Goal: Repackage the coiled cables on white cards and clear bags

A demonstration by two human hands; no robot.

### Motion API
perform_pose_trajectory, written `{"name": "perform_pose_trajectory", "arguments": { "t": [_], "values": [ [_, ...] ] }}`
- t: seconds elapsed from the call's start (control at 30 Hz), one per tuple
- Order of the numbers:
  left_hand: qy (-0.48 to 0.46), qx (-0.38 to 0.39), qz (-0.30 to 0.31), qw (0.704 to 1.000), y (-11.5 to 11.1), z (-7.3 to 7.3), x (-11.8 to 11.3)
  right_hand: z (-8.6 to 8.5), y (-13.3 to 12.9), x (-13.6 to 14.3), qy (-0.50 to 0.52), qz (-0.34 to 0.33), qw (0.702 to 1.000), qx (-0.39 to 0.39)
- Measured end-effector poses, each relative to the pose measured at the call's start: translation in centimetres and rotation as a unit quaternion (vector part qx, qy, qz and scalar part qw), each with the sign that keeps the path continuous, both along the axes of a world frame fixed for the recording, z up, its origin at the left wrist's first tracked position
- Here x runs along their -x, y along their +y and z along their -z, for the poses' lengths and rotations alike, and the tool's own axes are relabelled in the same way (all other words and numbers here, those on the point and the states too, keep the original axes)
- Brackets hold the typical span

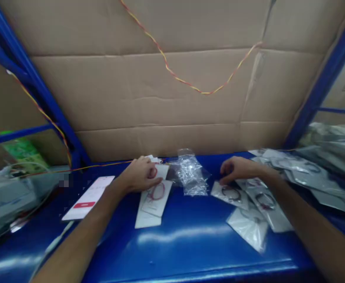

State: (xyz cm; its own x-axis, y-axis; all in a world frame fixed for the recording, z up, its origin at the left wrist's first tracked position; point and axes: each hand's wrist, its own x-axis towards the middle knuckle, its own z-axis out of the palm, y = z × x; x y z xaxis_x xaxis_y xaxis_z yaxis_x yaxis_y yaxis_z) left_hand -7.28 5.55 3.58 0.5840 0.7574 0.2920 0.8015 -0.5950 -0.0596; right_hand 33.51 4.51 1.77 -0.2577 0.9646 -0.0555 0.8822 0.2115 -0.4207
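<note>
My left hand is over the white cards, its thumb and fingers closed about a card with a red bracelet. Just below lies another white card bearing a red string bracelet, overlapping a further card. To the right, my right hand is curled with a gap between thumb and fingers. Its thumb tip touches or hovers at the edge of a bagged card with a dark bracelet; which of these I cannot tell. Crumpled clear plastic bags lie between both hands.
A phone with a lit screen lies left, with a white cable. More bagged bracelets and a clear packet lie right, before a larger pile. Cardboard backs the blue table; blue posts flank it.
</note>
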Motion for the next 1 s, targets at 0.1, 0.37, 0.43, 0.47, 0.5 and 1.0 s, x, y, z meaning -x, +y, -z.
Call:
{"name": "perform_pose_trajectory", "arguments": {
  "t": [0.1, 0.37, 0.43, 0.47, 0.5, 1.0],
  "values": [
    [-0.007, -0.037, 0.002, 0.999, -0.1, -0.4, -0.3, 0.6, -0.2, 1.0, -0.010, -0.013, 0.998, 0.054],
    [-0.061, -0.118, 0.084, 0.988, -0.8, -0.7, -1.5, 1.1, 0.7, 1.0, 0.061, 0.052, 0.996, -0.045],
    [-0.069, -0.123, 0.096, 0.985, -1.2, -0.6, -2.1, 0.6, 0.8, 0.8, 0.079, 0.092, 0.989, -0.079],
    [-0.074, -0.125, 0.102, 0.984, -1.4, -0.6, -2.3, 0.4, 0.8, 0.7, 0.082, 0.107, 0.987, -0.093],
    [-0.078, -0.126, 0.107, 0.983, -1.5, -0.4, -2.5, 0.2, 0.8, 0.6, 0.079, 0.117, 0.985, -0.103],
    [-0.183, -0.186, 0.179, 0.949, -3.5, 2.7, -6.3, -0.8, -2.5, 7.7, 0.485, -0.025, 0.874, -0.028]
  ]
}}
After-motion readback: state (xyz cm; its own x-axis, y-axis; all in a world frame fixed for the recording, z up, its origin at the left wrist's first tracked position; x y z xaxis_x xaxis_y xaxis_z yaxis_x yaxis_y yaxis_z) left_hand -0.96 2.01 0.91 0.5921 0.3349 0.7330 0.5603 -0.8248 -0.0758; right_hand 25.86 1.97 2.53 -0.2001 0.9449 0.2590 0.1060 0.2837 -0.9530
